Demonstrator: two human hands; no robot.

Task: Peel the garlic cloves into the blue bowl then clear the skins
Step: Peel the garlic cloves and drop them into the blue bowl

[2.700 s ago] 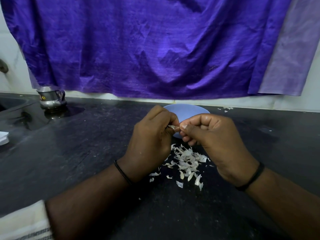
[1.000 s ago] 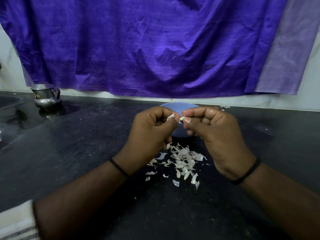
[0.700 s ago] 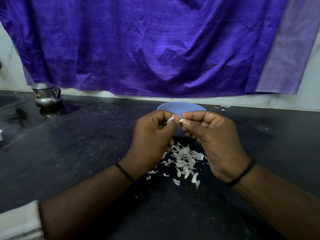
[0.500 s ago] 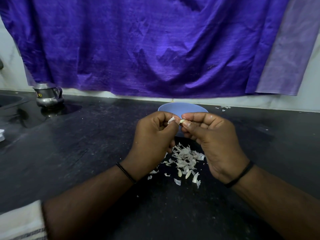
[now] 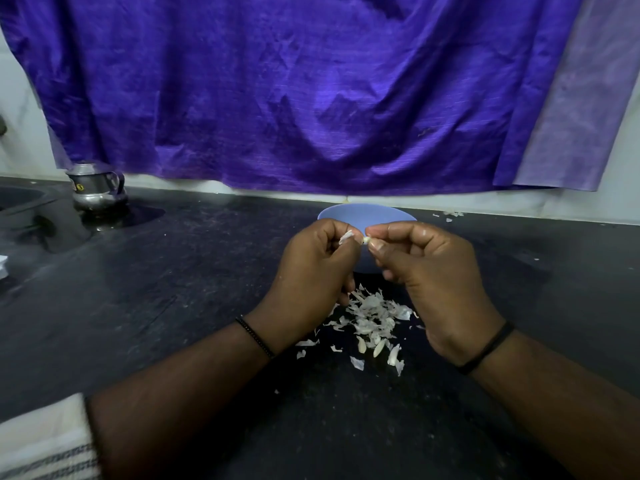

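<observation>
Countertop (image 5: 173, 306), dark and dusty, spreads out under both hands, and the blue bowl (image 5: 367, 216) sits on it just beyond the fingertips, its inside hidden from this angle, so how many cloves are in it I cannot tell. Left hand (image 5: 311, 271) is curled up tight, thumb and forefinger pinching a pale flake of skin (image 5: 345, 236) lifted off the clove. Right hand (image 5: 429, 271) is curled too, fingertips nipping the small garlic clove (image 5: 365, 240), held right between the two hands and in front of the bowl's near rim! Below the knuckles, nearer the wrists, lies a scattered pile of skins (image 5: 370, 320), with a few slim pale pieces at its near edge that may be unpeeled cloves. My read: peeling is well along, this clove is nearly bare, and the clearing of skins has not yet begun.
</observation>
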